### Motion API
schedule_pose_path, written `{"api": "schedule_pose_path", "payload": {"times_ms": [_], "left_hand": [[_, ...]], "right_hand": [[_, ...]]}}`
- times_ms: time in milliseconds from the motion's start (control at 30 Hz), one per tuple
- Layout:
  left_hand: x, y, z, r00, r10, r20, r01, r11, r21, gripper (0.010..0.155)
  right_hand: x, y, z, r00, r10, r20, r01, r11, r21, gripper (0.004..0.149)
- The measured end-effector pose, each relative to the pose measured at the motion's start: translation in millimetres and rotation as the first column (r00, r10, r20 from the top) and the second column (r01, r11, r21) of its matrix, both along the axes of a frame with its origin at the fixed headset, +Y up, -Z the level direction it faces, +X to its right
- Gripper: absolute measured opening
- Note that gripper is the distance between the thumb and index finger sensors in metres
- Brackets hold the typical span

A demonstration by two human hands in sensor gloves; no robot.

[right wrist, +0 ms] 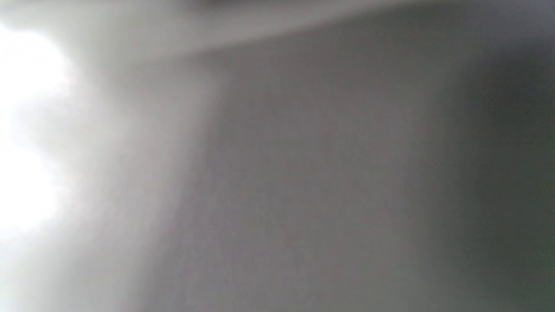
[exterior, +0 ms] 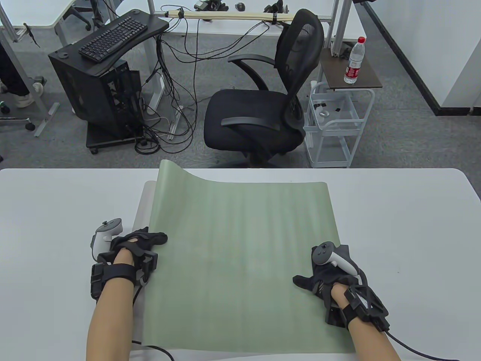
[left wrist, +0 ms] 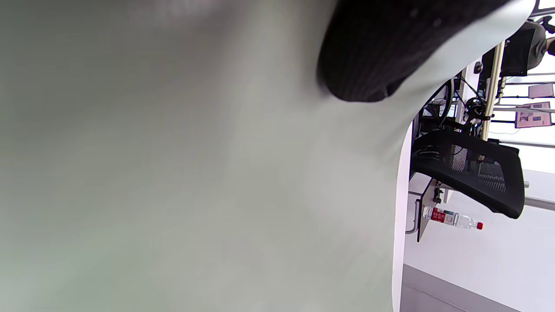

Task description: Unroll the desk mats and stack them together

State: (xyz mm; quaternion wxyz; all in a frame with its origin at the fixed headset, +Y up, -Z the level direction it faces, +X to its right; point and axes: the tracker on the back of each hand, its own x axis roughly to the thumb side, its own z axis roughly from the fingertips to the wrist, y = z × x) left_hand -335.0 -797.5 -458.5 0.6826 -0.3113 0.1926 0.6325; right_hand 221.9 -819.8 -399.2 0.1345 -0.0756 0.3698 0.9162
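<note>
Here we press both hands flat, left hand [exterior: 132,245] and right hand [exterior: 327,271], on the side edges of the green mat [exterior: 240,259] near the tabletop's [exterior: 406,225] front edge.

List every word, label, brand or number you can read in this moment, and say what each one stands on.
No text reads legibly in any view.
Red label on the clear plastic water bottle: print too small to read.
Keys of the black computer keyboard: legends too small.
Pink-toned sheets in the left wrist view's background: blurred.
Pale green unrolled desk mat, grey mat beneath it, white table: no markings.
Right wrist view: pure blur.
</note>
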Motion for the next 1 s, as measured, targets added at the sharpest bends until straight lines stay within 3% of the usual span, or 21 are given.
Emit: {"api": "schedule_pose_path", "payload": {"times_ms": [467,800,1000], "left_hand": [[-27,6,7,0.994,-0.077,-0.072,0.077,0.997,0.000,0.065],[-28,6,7,0.990,-0.118,-0.076,0.118,0.993,-0.002,0.065],[-24,9,5,0.978,-0.197,-0.068,0.198,0.980,0.011,0.057]], "right_hand": [[0,0,0,1.000,0.001,0.000,-0.001,1.000,0.002,0.100],[0,0,0,1.000,0.004,0.000,-0.004,1.000,0.004,0.100],[0,0,0,1.000,0.004,0.000,-0.004,1.000,0.003,0.100]]}}
